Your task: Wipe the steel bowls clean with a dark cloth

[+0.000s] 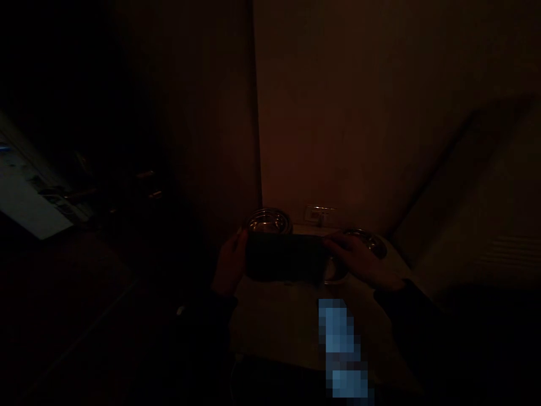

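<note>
The view is very dark. My left hand (229,264) and my right hand (358,260) grip opposite ends of a dark, roughly rectangular object with rounded corners (287,257). It is held level above a small pale table (270,321); its kind cannot be made out. Just behind its left part sits a round shiny metal bowl (269,221), partly covered by the object. Another metal bowl (376,243) stands behind my right hand, which hides much of it. Beneath that hand shows part of a further shiny round rim (336,276).
A wall socket (320,214) is low on the wall (338,113) behind the table. A bluish pixelated patch (340,332) covers part of the table's front. At far left, a pale lit surface (31,200) shows beyond dark shapes. A slanted panel (486,197) stands at right.
</note>
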Tool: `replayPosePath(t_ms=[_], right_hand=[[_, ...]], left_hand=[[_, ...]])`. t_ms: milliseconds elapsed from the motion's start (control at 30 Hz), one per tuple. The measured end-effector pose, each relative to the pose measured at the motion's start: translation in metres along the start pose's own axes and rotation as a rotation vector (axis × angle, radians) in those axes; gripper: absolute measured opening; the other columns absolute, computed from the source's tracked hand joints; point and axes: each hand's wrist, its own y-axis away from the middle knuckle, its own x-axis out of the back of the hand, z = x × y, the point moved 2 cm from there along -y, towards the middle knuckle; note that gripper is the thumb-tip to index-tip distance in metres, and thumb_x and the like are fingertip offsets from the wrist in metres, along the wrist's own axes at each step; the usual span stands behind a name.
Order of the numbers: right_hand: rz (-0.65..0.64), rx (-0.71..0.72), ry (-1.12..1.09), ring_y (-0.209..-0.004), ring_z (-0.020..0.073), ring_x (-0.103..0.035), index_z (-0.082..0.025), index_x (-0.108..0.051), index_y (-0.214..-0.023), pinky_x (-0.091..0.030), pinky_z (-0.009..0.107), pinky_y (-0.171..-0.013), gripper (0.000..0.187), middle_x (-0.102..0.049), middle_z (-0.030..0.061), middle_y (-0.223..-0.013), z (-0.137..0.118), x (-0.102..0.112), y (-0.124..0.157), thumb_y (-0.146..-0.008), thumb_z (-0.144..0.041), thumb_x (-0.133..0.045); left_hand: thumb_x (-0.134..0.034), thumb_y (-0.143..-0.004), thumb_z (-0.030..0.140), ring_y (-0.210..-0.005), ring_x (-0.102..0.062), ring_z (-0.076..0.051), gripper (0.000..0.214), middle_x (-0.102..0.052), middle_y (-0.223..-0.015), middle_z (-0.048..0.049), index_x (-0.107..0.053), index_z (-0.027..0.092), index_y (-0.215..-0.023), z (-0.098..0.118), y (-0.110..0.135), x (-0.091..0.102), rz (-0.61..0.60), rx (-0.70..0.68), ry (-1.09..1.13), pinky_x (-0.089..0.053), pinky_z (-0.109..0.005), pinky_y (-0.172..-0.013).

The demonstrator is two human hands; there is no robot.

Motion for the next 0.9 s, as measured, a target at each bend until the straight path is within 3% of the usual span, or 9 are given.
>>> replayPosePath(t_ms=[100, 267, 367, 467, 600, 733, 833, 900], right_hand=[[-0.001, -0.023, -0.009, -0.074, 0.0209, -0.065, -0.024, -0.071, -0.077, -0.052, 0.031, -0.065, 0.03, -0.071, 0.0008, -0.076, 0.004, -0.001, 0.001, -0.079, -0.049, -0.055], [-0.025, -0.074, -0.062, -0.074, 0.0215, -0.066, -0.025, -0.07, -0.081, -0.053, 0.032, -0.062, 0.029, -0.071, 0.002, -0.078, 0.019, 0.002, 0.003, -0.08, -0.049, -0.054], [-0.075, -0.084, -0.097, -0.075, 0.022, -0.067, -0.025, -0.069, -0.084, -0.055, 0.034, -0.064, 0.021, -0.071, 0.0022, -0.081, 0.027, 0.003, 0.004, -0.074, -0.042, -0.063], [-0.143, -0.04, -0.16, -0.091, 0.0239, -0.067, -0.026, -0.068, -0.093, -0.056, 0.039, -0.079, 0.024, -0.072, 0.003, -0.096, 0.024, -0.001, 0.005, -0.071, -0.036, -0.068], [-0.282, 0.043, -0.241, -0.114, 0.0228, -0.059, -0.027, -0.062, -0.114, -0.045, 0.042, -0.099, 0.04, -0.065, 0.0038, -0.12, 0.008, -0.019, 0.008, -0.075, -0.033, -0.07], [-0.37, 0.003, -0.345, -0.1, 0.0218, -0.064, -0.021, -0.068, -0.103, -0.047, 0.039, -0.093, 0.031, -0.07, 0.0031, -0.103, 0.001, -0.036, 0.011, -0.074, -0.031, -0.072], [-0.342, -0.054, -0.427, -0.087, 0.0204, -0.065, -0.019, -0.069, -0.094, -0.05, 0.035, -0.081, 0.024, -0.07, 0.0023, -0.091, 0.006, -0.041, 0.013, -0.078, -0.036, -0.068], [-0.274, -0.091, -0.473, -0.082, 0.019, -0.064, -0.019, -0.068, -0.093, -0.05, 0.033, -0.075, 0.027, -0.07, 0.0019, -0.087, 0.012, -0.041, 0.012, -0.078, -0.041, -0.067]], left_hand=[[-0.049, -0.078, 0.064, -0.078, -0.063, -0.022, 0.057, -0.071, -0.08, -0.0083, -0.068, 0.011, -0.083, 0.006, 0.003, -0.004, -0.084, 0.038, 0.094, -0.048, -0.03, -0.069], [-0.072, -0.064, 0.05, -0.092, -0.067, -0.025, 0.057, -0.073, -0.101, -0.0122, -0.066, 0.011, -0.105, 0.009, 0.004, -0.006, -0.287, 0.117, 0.212, -0.051, -0.035, -0.081], [-0.071, -0.066, 0.043, -0.097, -0.067, -0.026, 0.051, -0.073, -0.106, -0.0111, -0.065, 0.013, -0.108, 0.01, 0.002, -0.008, -0.36, 0.047, 0.193, -0.051, -0.038, -0.086], [-0.067, -0.072, 0.038, -0.1, -0.066, -0.026, 0.041, -0.072, -0.108, -0.0082, -0.068, 0.016, -0.107, 0.016, 0.004, -0.016, -0.523, -0.035, 0.095, -0.051, -0.039, -0.089], [-0.064, -0.076, 0.034, -0.105, -0.065, -0.026, 0.037, -0.072, -0.111, -0.0059, -0.068, 0.02, -0.11, 0.031, 0.009, -0.032, -0.747, -0.132, -0.015, -0.049, -0.039, -0.092], [-0.068, -0.074, 0.03, -0.106, -0.064, -0.025, 0.039, -0.071, -0.114, -0.006, -0.067, 0.019, -0.112, 0.04, 0.004, -0.035, -0.733, -0.172, -0.011, -0.046, -0.04, -0.096], [-0.071, -0.072, 0.037, -0.106, -0.064, -0.028, 0.045, -0.071, -0.113, -0.0085, -0.067, 0.018, -0.113, 0.026, -0.003, -0.031, -0.659, -0.028, 0.073, -0.047, -0.043, -0.095], [-0.072, -0.071, 0.044, -0.112, -0.061, -0.029, 0.052, -0.068, -0.121, -0.0092, -0.066, 0.02, -0.116, 0.008, -0.003, -0.032, -0.585, 0.089, 0.283, -0.045, -0.043, -0.098]])
